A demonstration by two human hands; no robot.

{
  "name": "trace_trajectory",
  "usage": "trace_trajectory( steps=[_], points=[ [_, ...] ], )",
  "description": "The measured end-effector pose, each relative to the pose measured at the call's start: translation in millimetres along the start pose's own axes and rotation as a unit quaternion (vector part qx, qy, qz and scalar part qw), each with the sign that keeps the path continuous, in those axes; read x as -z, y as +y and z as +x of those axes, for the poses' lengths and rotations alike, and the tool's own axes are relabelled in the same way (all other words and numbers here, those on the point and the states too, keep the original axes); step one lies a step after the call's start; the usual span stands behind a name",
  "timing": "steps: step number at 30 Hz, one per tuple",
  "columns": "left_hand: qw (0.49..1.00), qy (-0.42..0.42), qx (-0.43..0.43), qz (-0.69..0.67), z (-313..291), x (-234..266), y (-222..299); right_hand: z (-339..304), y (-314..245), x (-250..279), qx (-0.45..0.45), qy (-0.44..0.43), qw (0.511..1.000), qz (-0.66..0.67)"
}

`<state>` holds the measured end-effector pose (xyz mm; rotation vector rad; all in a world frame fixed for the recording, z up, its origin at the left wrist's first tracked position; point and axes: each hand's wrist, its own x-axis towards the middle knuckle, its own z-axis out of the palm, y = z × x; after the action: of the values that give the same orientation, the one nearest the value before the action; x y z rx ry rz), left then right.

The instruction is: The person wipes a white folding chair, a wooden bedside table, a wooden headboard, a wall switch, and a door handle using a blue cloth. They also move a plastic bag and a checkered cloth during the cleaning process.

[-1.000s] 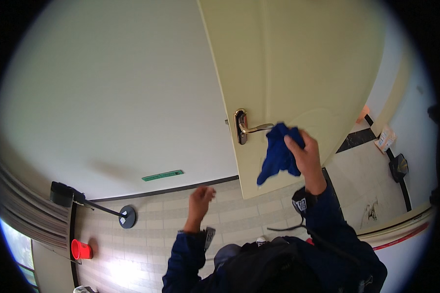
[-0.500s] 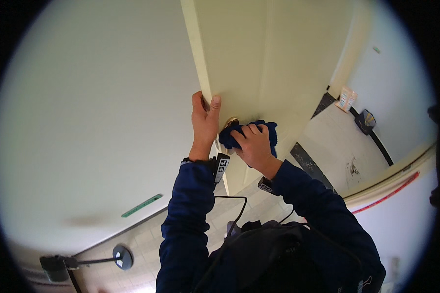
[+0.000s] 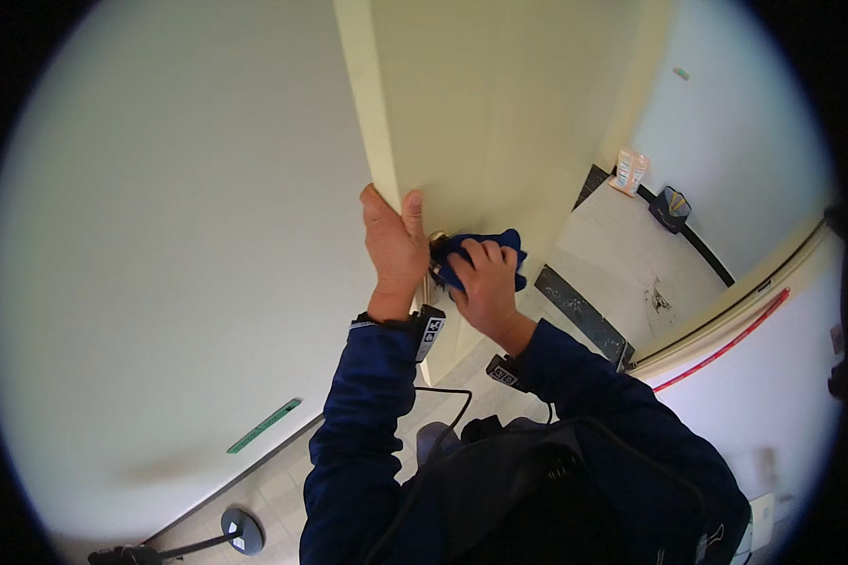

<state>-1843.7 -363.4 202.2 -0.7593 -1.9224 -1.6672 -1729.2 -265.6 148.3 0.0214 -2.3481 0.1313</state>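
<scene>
A cream door (image 3: pixel 499 122) stands open, its narrow edge toward me. My left hand (image 3: pixel 394 235) is closed round this edge, thumb on the near face and fingers passing behind it, partly hidden. Just right of it, my right hand (image 3: pixel 485 282) presses a dark blue cloth (image 3: pixel 511 247) over the door's handle. A bit of the brass-coloured handle (image 3: pixel 437 238) shows above the cloth; the rest is covered. Both wrists carry small black devices with printed tags.
Left of the door is a pale wall (image 3: pixel 188 235) with a green strip (image 3: pixel 264 426) low on it. A round black base with a pole (image 3: pixel 243 532) stands on the tiled floor. Through the doorway are a packet (image 3: pixel 629 171), a dark container (image 3: pixel 671 209) and red tape (image 3: pixel 725 353) at right.
The door edge and the doorway things appear slightly further left in view. My left hand's fingers sit flatter round the edge. The cloth and my right hand have shifted slightly over the handle.
</scene>
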Motion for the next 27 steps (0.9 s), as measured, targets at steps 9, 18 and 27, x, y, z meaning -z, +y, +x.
trace_trajectory(
  steps=[9, 18, 27],
  points=[
    [0.999, 0.025, -0.039, 0.027, -1, -3, -2, -23, 100, -52, -0.317, 0.079, 0.926, 0.188],
    [0.998, -0.048, -0.019, -0.028, 2, 6, 4, -32, 100, 27, -0.319, 0.088, 0.876, 0.352],
    [0.992, -0.112, 0.024, -0.060, 8, 21, 14, 35, -33, -5, -0.150, 0.069, 0.986, 0.000]
  ],
)
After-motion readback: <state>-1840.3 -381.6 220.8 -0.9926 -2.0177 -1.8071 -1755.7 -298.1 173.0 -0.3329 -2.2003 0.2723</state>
